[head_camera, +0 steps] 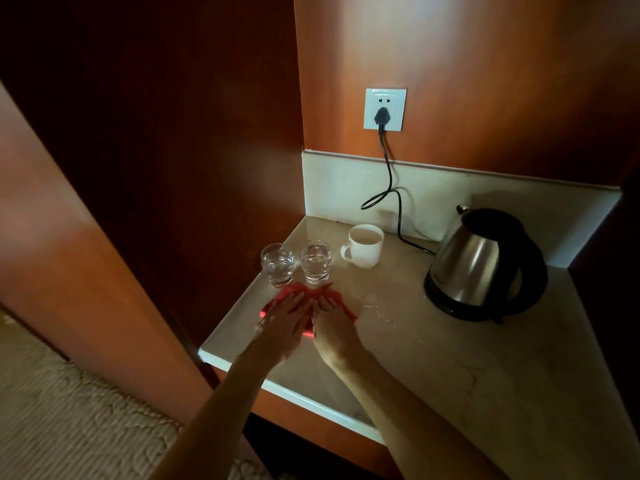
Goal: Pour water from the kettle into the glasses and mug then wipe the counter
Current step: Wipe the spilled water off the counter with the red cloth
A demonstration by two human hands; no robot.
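Note:
A steel kettle [481, 265] with a black handle stands on its base at the right of the pale counter [433, 358]. Two clear glasses with water in them, one [277, 265] further left and one [316, 261] beside it, stand near the counter's left edge. A white mug [365, 244] with liquid in it sits behind them. A red cloth [341, 301] lies flat just in front of the glasses. My left hand [285, 327] and my right hand [334, 327] press side by side on it, fingers flat.
A black cord [391, 188] runs from the wall socket [384, 109] down to the kettle base. Wood panels enclose the counter at left, back and right. Small water drops [377, 311] lie between the cloth and the kettle. Carpet [69, 410] lies below left.

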